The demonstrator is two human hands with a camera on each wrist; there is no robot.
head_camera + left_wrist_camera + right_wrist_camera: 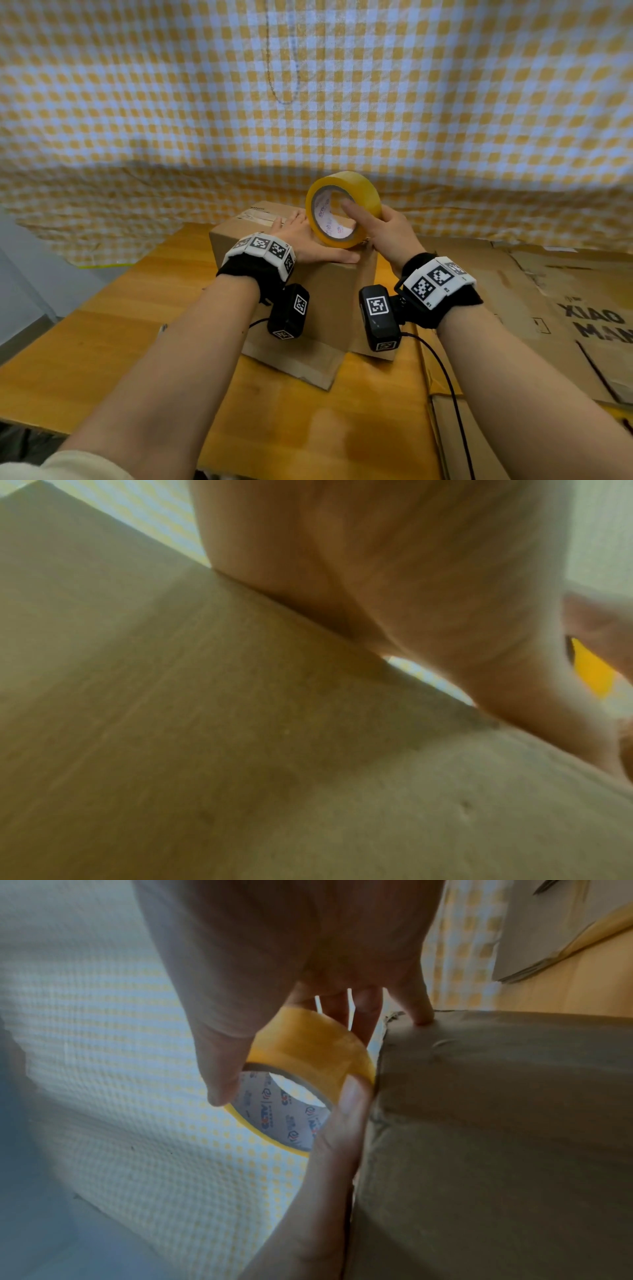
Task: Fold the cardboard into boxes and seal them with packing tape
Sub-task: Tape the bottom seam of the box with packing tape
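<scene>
A brown cardboard box (pixel 329 301) stands closed on the wooden table (pixel 120 325). My left hand (pixel 308 240) lies flat on the box's top with straight fingers, its thumb along the near top edge. My right hand (pixel 366 219) grips a yellow packing tape roll (pixel 346 192) upright at the box's right top edge, one finger inside the core and the others round the outside. In the right wrist view the tape roll (pixel 308 1053) sits against the box (pixel 496 1123). In the left wrist view the palm presses the cardboard (pixel 240 723), with a sliver of the tape roll (pixel 592 669) showing at right.
Flattened cardboard sheets (pixel 548 308) with dark printed letters lie on the table to the right. A yellow-and-white checked cloth (pixel 308 102) hangs behind. A strip of old tape (pixel 260 216) runs across the box's far top. A black cable (pixel 452 394) trails from my right wrist.
</scene>
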